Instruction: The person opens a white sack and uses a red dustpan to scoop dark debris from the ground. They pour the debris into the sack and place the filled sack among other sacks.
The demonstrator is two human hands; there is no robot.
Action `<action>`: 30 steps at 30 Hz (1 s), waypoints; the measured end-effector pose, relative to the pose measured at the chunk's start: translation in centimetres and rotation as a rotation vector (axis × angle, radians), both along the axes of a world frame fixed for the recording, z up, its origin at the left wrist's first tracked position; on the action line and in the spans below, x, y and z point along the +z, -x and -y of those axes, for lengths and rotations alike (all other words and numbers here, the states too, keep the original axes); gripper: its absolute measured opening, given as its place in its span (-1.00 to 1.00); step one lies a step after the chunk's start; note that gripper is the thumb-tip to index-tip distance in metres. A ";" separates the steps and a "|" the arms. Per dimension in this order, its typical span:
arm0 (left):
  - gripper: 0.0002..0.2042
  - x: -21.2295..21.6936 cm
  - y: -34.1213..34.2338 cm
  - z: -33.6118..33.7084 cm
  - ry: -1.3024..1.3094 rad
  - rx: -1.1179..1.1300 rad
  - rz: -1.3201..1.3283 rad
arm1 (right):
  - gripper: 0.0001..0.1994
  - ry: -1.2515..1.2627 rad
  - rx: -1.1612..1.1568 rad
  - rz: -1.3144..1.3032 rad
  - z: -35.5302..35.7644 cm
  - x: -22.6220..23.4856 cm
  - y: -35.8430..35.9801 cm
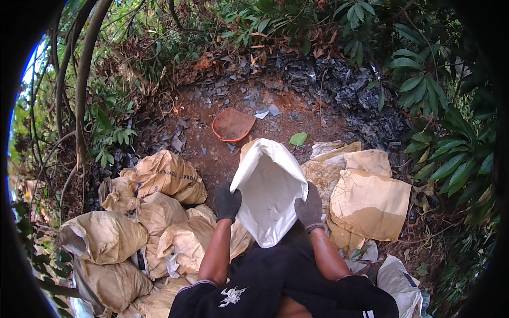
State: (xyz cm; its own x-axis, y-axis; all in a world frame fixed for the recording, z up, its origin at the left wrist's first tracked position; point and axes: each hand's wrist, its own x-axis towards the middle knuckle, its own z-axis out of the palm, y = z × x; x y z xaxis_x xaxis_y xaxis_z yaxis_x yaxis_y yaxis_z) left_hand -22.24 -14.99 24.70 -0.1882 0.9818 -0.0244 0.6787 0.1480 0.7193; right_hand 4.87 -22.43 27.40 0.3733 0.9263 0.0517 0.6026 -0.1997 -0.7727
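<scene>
A white-lined sack (271, 193) is spread wide in front of my body, its mouth facing up so the pale inside shows. My left hand (228, 202), in a dark work glove, grips the left edge of the mouth. On the opposite edge my right hand (309, 205), gloved too, is closed on the rim. Folds of the sack hide most of the fingertips. Beyond the sack, a shallow reddish scoop-like pan (233, 125) with an orange-red rim lies on the dirt.
Several filled brown sacks (105, 237) are heaped at my left. Flattened brown sacks (370, 204) lie stacked at my right, with a whitish sack (398, 286) nearer me. Dark flaky scrap (344, 95) banks up at the far side. Branches (80, 95) and leafy shrubs (450, 153) surround the spot.
</scene>
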 end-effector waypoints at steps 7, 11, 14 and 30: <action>-0.16 -5.0 -0.9 -1.0 -0.242 0.018 0.041 | -0.51 -0.121 0.364 0.352 -4.1 5.4 -1.2; -0.27 -7.0 -0.9 -1.9 0.067 -0.025 0.033 | -0.61 0.050 0.339 0.604 -4.9 7.5 -1.6; -0.42 -7.3 -1.8 -0.1 0.215 -0.133 0.006 | -0.79 0.145 0.323 0.807 -5.2 9.8 1.3; -0.25 -7.1 -4.9 4.5 -0.116 -0.550 -0.500 | -0.19 0.791 0.565 0.132 1.6 -7.5 -6.2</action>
